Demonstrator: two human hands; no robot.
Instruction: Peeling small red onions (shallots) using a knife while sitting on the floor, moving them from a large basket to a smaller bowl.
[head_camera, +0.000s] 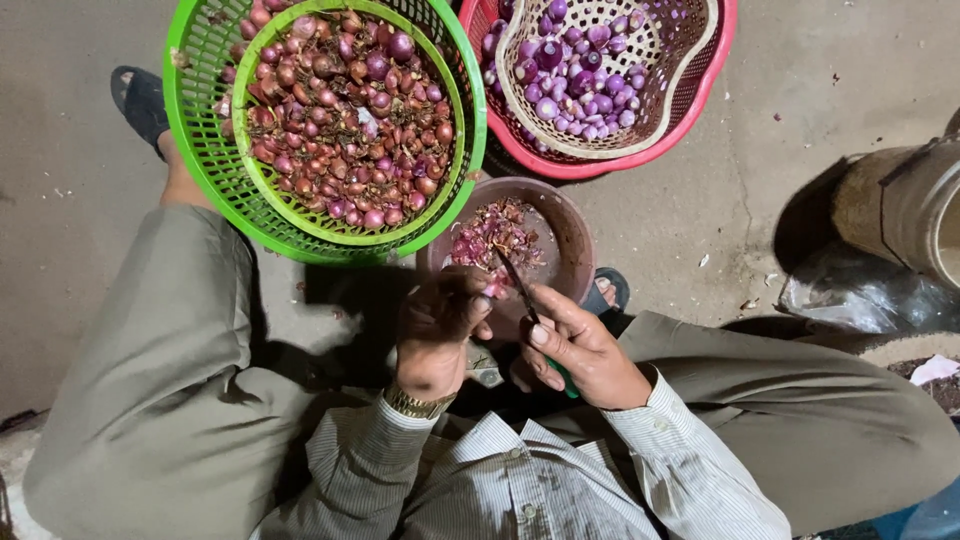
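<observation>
Left hand (437, 325) gripping shallot (492, 290), right hand (580, 350) gripping knife (520, 285)

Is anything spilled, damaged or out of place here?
Only small things: purple peel scraps lie scattered on the floor right of the red basket, outside the brown bowl that holds the other peelings. Nothing looks damaged or tipped.

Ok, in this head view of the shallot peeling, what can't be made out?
- Shallot in the left hand: curled fingers cover it almost entirely.
- Knife: the right hand hides its green handle; only the dark blade shows.
- Green basket and pink basket: the top edge cuts them off.
- Container at the right: cropped, contents not visible.
- Brown bowl: hands hide its near rim.
</observation>
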